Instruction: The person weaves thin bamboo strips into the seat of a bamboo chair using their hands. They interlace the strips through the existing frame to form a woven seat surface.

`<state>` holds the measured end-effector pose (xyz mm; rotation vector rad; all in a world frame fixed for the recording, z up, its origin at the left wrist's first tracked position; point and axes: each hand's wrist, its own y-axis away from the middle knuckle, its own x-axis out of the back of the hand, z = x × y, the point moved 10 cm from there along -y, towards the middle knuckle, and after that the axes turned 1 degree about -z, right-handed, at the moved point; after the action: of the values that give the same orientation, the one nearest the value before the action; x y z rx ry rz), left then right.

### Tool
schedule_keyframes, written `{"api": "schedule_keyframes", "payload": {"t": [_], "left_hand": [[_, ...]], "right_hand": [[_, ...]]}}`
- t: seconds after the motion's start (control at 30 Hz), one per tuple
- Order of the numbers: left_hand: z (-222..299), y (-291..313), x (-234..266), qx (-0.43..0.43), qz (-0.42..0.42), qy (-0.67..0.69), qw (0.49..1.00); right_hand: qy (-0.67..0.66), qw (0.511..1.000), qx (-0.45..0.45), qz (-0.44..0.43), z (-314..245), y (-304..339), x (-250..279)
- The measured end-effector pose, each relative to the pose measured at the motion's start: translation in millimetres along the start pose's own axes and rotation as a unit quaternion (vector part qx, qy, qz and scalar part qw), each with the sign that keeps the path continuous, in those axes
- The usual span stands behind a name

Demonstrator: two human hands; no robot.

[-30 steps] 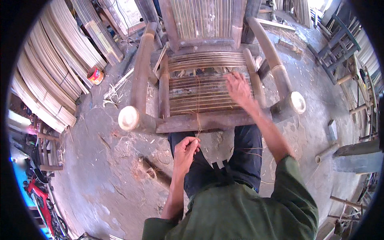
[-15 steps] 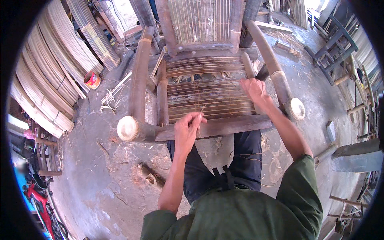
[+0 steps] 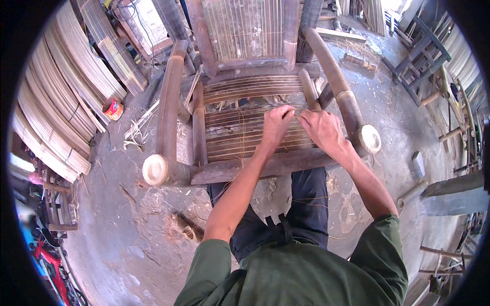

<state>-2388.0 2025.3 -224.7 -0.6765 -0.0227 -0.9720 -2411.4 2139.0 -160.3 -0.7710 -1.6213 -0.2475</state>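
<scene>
In front of me stands a large bamboo armchair [image 3: 265, 162] with thick dark poles and pale cut ends. Thin brown slats [image 3: 224, 145] run across its seat frame, with loose tan strands [image 3: 241, 120] crossing them and trailing over the front rail. Above the right half of the seat, my left hand [image 3: 277, 125] is closed with its fingertips pinched together. My right hand [image 3: 325, 131] is closed just beside it, its fingertips nearly meeting the left's. A thin tan strand seems to be pinched between them; the fingers hide most of it.
Tall bundles of pale bamboo strips [image 3: 56, 102] lean at the left, near a red and yellow tub [image 3: 113, 109]. Shavings [image 3: 138, 130] litter the concrete floor. A dark wooden frame [image 3: 421, 58] and a grey block [image 3: 454, 196] stand at the right. A bamboo piece [image 3: 189, 229] lies near my legs.
My left hand has moved right and farther over the seat, from the front rail to beside my right hand. My right hand has turned and come slightly nearer. The view has shifted slightly.
</scene>
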Motion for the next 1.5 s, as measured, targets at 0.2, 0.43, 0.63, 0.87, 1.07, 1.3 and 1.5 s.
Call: {"api": "schedule_keyframes", "payload": {"t": [0.2, 0.43, 0.63, 0.87, 1.07, 1.3, 1.5], "left_hand": [[6.4, 9.7, -4.0, -0.019, -0.093, 0.002, 0.995], [-4.8, 14.8, 40.5, 0.003, -0.078, -0.056, 0.995], [-4.8, 19.5, 41.0, -0.018, -0.081, -0.063, 0.995], [3.9, 38.7, 38.8, -0.064, -0.068, -0.146, 0.985], [11.5, 40.0, 45.7, -0.068, -0.053, -0.144, 0.986], [14.6, 33.0, 62.2, -0.033, 0.026, -0.059, 0.997], [14.3, 23.9, 90.4, 0.035, 0.058, -0.042, 0.997]], "right_hand": [[-0.119, 0.992, 0.034, 0.004, -3.5, -20.5, 0.8], [-0.458, 0.880, -0.123, -0.028, 32.6, -46.6, -47.1], [-0.541, 0.811, -0.156, -0.156, 14.1, -32.9, -133.2], [-0.646, 0.725, -0.200, -0.128, 12.5, -34.2, -162.3], [-0.671, 0.709, -0.169, -0.140, 7.6, -35.0, -152.2], [-0.587, 0.796, -0.124, -0.084, 17.5, -34.0, -118.0], [-0.387, 0.920, 0.035, 0.060, -31.1, -28.9, -34.1]]}}
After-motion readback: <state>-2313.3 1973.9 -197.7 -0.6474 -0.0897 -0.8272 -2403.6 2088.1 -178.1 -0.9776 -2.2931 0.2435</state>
